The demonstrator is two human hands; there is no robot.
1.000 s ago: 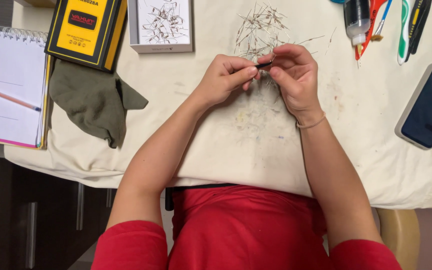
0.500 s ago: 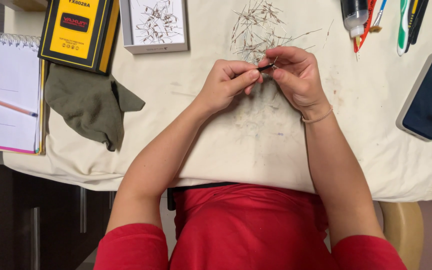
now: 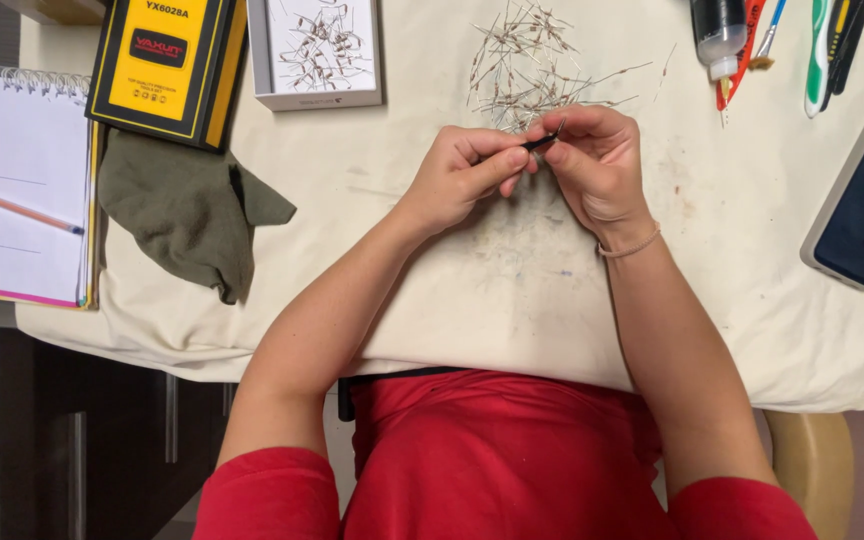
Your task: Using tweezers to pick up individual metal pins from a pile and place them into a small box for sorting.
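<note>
At the top of the cream cloth-covered table [image 3: 432,250] we see a shallow white cardboard box [image 3: 314,97] holding loose wire-legged components, with a larger heap of the same thin-wired parts [image 3: 532,65] just beside it. Below the heap, our left hand [image 3: 462,175] and right hand [image 3: 597,160] pinch a small dark slender tool [image 3: 544,140] between their fingertips; its far end is hard to make out.

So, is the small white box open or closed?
Open: the white box has no lid on it, and thin wire-legged parts lie visible inside it.
</note>
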